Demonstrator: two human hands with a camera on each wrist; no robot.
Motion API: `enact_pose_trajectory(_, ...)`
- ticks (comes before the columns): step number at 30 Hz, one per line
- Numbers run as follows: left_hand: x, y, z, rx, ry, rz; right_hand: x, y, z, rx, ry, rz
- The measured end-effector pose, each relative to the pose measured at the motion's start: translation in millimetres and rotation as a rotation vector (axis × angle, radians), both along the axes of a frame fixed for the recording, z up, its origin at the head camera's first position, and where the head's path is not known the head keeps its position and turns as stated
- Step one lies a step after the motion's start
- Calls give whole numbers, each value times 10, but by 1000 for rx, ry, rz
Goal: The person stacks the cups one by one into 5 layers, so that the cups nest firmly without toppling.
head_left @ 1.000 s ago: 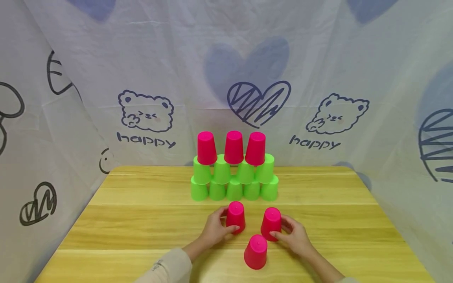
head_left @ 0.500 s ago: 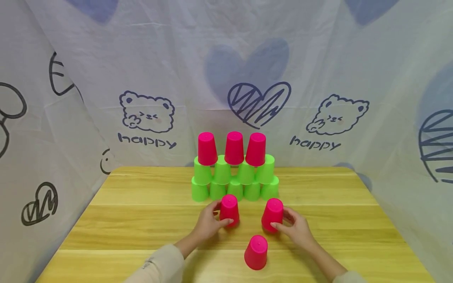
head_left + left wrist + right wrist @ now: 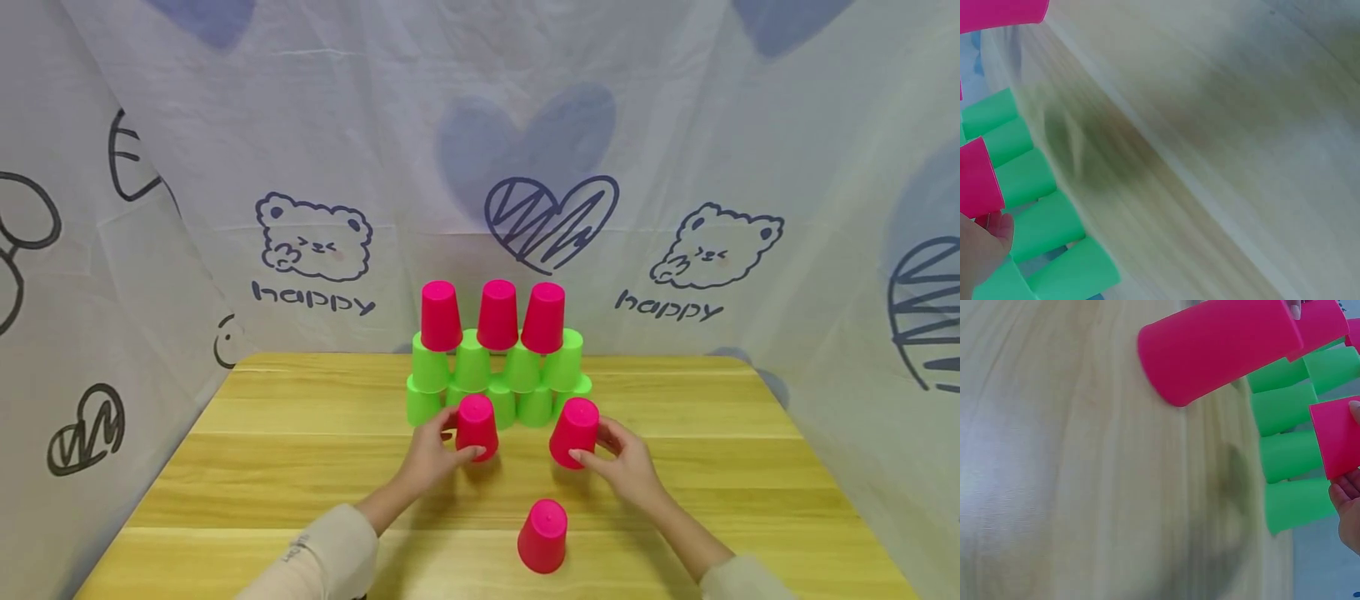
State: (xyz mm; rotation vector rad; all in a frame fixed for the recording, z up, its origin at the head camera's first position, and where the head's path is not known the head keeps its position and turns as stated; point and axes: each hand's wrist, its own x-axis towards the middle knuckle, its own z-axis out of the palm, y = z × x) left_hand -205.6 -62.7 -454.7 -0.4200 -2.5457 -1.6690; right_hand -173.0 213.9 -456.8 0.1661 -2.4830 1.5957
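My left hand (image 3: 429, 457) grips an upside-down pink cup (image 3: 477, 429) by its side, thumb in front. To the right, my right hand (image 3: 630, 462) holds a second upside-down pink cup (image 3: 575, 433) with the thumb across its near side. Both cups are tilted slightly and appear raised above the table, a gap between them. Behind stands a stack of upside-down cups: two rows of green cups (image 3: 472, 362) with three pink cups (image 3: 498, 315) along the top. The held cups partly hide the bottom row. In the right wrist view, fingers (image 3: 1342, 490) pinch the pink cup (image 3: 1335, 434).
Another pink cup (image 3: 543, 537) stands upside down on the wooden table (image 3: 270, 475), nearer to me than both hands. A white cloth (image 3: 420, 150) with drawn hearts and bears hangs behind the table and along its sides.
Both hands have moved away from me with their cups, closer to the stack. The left one has also shifted leftward, widening the gap. The loose pink cup and the stack stay put.
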Motion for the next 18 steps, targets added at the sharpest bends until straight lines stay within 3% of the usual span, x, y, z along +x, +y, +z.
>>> enact_pose_trajectory(9, -64, -53, 121, -12, 35, 19, -51, -46, 148, -19, 34, 3)
enact_pose_trajectory(18, -105, -68, 351, -9, 21, 31, -97, -86, 400, -18, 52, -16)
